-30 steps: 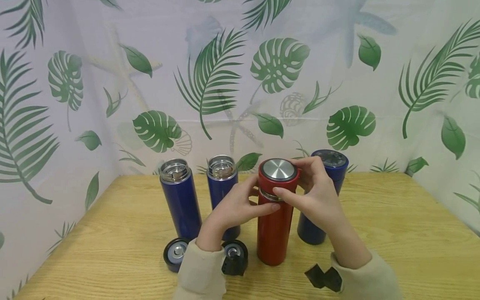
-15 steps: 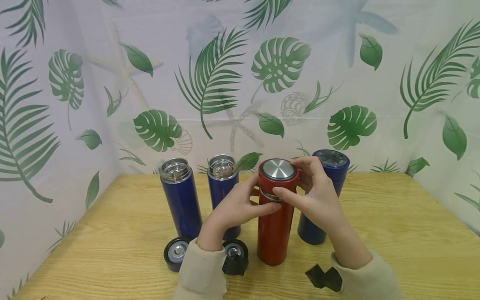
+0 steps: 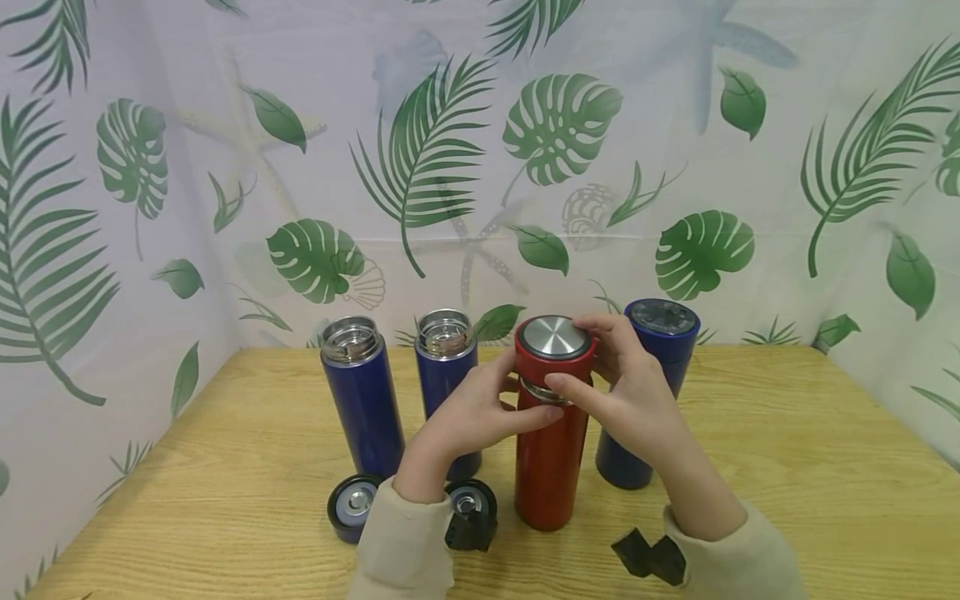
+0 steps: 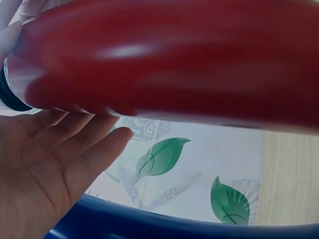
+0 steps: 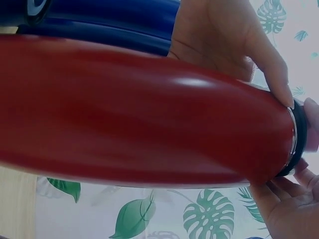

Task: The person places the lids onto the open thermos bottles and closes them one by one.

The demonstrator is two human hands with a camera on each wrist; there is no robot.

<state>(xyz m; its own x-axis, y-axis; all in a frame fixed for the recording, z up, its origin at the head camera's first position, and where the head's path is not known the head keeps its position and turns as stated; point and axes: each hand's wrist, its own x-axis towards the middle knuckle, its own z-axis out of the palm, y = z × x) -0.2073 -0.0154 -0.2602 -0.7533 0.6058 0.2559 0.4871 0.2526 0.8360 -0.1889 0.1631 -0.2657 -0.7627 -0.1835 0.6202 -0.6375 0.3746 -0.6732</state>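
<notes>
A red thermos stands upright on the wooden table. My left hand holds it just below the neck, thumb in front and fingers along the left side. My right hand grips the red lid, which has a brushed steel top; the thumb lies on the front and the fingers at the right rim. A band of silver neck shows between lid and body. In the left wrist view the fingers of my left hand meet the red body. The right wrist view shows the dark rim at the neck.
Two blue thermoses without lids, one at the left and one nearer, stand beside my left hand. Their upturned lids lie in front, partly behind my left sleeve. A lidded blue thermos stands behind my right hand. A leaf-print cloth backs the table.
The red lid has shifted slightly left, and my right fingertips have moved a little left along its rim. My left hand and the thermos body have stayed in place.
</notes>
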